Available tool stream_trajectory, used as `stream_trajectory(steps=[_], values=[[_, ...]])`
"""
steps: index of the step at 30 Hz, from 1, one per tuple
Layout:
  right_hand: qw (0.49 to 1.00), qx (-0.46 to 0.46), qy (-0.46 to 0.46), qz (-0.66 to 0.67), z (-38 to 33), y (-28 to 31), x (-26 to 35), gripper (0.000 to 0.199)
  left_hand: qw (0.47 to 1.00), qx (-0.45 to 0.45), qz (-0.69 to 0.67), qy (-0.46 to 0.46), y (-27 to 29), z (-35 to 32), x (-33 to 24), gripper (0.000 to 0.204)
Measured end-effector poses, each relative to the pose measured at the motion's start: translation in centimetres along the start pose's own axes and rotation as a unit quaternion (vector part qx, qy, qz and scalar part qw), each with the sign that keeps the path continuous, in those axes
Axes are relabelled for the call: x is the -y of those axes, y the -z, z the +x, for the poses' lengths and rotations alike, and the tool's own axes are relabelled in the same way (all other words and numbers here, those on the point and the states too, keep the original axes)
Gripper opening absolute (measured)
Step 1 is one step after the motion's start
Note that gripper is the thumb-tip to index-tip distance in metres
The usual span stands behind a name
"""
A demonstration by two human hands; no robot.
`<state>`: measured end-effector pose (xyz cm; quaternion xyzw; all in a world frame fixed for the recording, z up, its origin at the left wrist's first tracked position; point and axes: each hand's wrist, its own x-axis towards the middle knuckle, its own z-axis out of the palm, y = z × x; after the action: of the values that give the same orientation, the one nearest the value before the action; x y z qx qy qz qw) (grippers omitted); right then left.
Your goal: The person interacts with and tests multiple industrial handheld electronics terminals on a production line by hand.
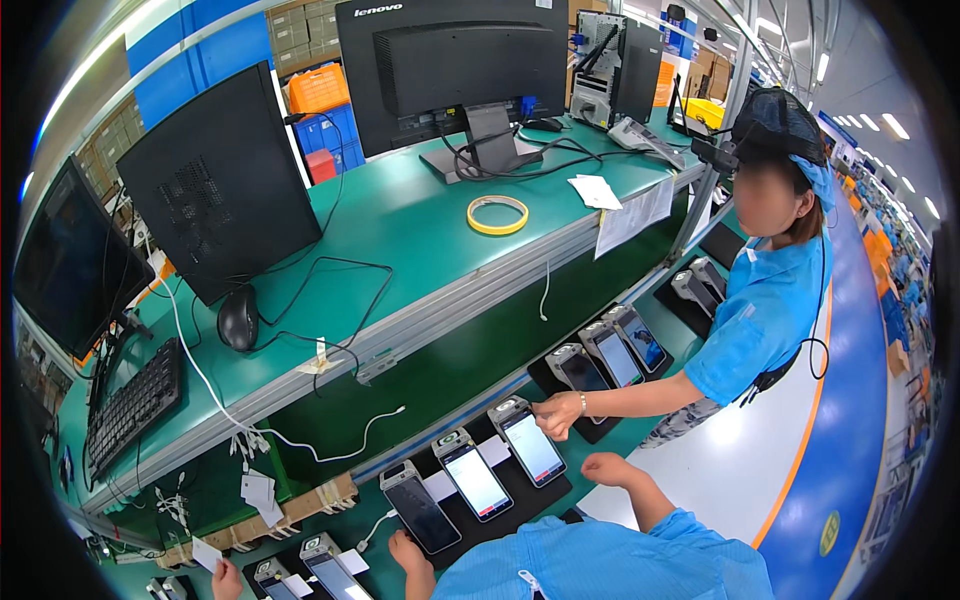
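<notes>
My left hand (407, 555) is curled at the lower left edge of a payment terminal (424, 515) with a dark screen; its palm is hidden, and I cannot make out anything in it. Loosely closed, with nothing visible in it, my right hand (612, 469) hovers right of the row. Between my hands lie a second terminal (476, 482) with a lit white screen and a third terminal (533, 448), also lit. A co-worker's hand (562, 412) reaches to the upper right edge of the third one. White cards (494, 451) lie between the terminals.
Further terminals (612, 357) lie right, near the co-worker (775, 280). At lower left, another person's hand (228, 580) holds a white card (207, 555). A white cable (375, 530) lies left of my terminal. The raised green shelf (420, 230) bears monitors, a keyboard (135, 410) and yellow tape (497, 215).
</notes>
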<state>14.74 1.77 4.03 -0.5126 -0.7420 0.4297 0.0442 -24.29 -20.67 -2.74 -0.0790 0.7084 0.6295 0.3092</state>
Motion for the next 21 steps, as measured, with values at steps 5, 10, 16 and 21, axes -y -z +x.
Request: stream_trajectory(steps=[5,10,16,21], values=[[0.934,-0.006,-0.121,0.337,0.6,3.8,-0.9,0.012,0.998,-0.024,-0.050,-0.004,-0.7,0.6,-0.1,0.022],[0.982,-0.057,-0.098,-0.153,1.4,-2.4,-4.0,0.021,1.000,-0.019,0.004,0.015,-0.5,2.2,0.7,0.021],[0.892,-0.431,-0.025,-0.137,-0.1,-8.3,-0.1,0.010,0.997,0.043,0.030,0.050,2.6,7.5,5.0,0.028],[0.917,-0.375,-0.045,-0.127,-0.2,-7.4,-1.0,0.010,0.995,0.071,-0.018,0.074,0.5,2.6,2.3,0.030]])
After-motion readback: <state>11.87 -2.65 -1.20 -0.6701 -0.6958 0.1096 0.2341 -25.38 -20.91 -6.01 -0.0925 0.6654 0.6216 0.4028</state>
